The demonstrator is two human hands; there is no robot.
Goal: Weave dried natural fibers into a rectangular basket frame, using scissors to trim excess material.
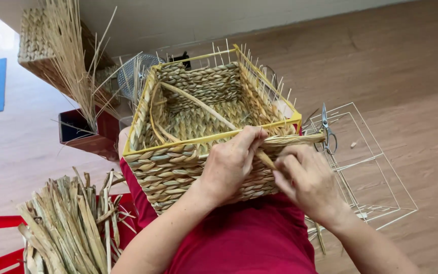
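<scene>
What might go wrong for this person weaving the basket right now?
The thin stakes sticking up from the basket rim point toward the hands and might prick them. The strand held by the left hand and right hand may snap if bent hard. The scissors lie close and could be knocked.

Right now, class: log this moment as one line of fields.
left hand: on basket front rim, pinching strand | right hand: fingers on same strand | nearby: scissors, wire frame, reed bundle

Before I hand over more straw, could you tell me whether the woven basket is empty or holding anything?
Nearly empty: the basket stands upright, its woven floor visible, with only loose straw strands crossing inside.
</scene>
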